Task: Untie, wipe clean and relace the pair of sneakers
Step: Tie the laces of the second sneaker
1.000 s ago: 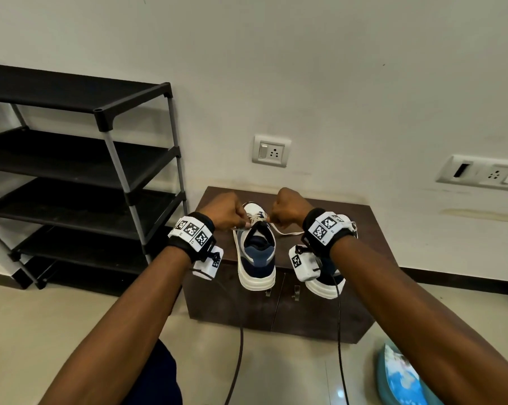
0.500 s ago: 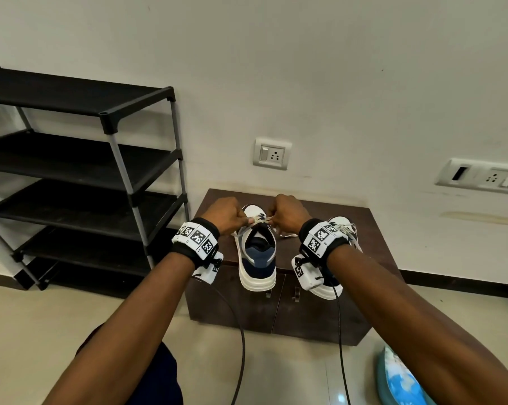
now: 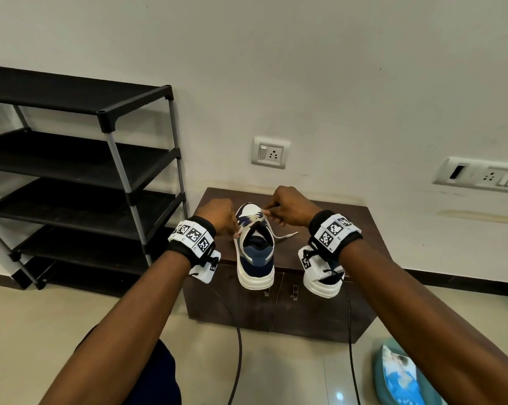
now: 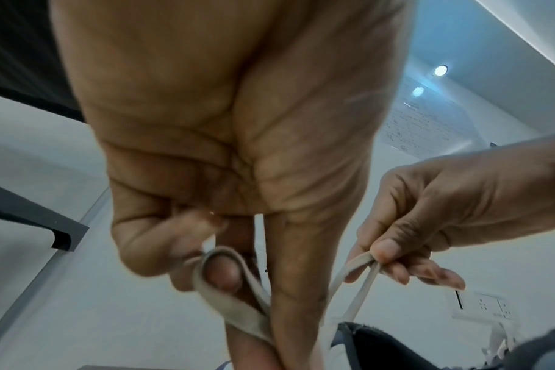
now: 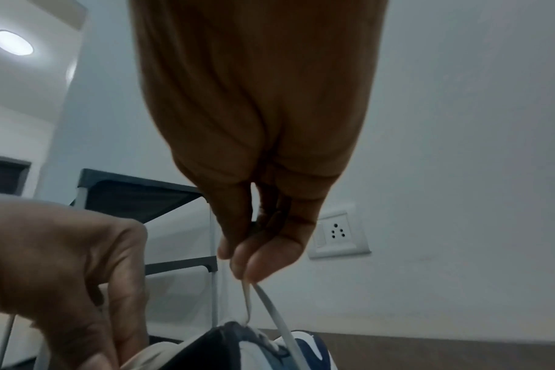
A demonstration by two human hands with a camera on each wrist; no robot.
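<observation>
A navy and white sneaker point(image 3: 255, 258) stands heel toward me on a low brown cabinet point(image 3: 363, 223). Its off-white lace point(image 3: 257, 219) is drawn up over the tongue. My left hand point(image 3: 222, 213) pinches a loop of the lace point(image 4: 235, 298) at the shoe's left side. My right hand point(image 3: 287, 207) pinches a second loop point(image 5: 254, 293) above the front of the shoe; a loose lace end point(image 3: 286, 236) trails right on the cabinet top. The second sneaker point(image 3: 322, 276) stands to the right, largely hidden behind my right wrist.
A black shelf rack point(image 3: 80, 176) stands left of the cabinet. Wall sockets point(image 3: 270, 153) are behind it, a switch panel point(image 3: 480, 175) at right. A teal packet point(image 3: 401, 375) lies on the floor at lower right. Two cables point(image 3: 238, 361) hang from my wrists.
My hands have drawn apart; the right hand rose and pulled its lace loop up and forward, and a loose lace end now lies out to the right.
</observation>
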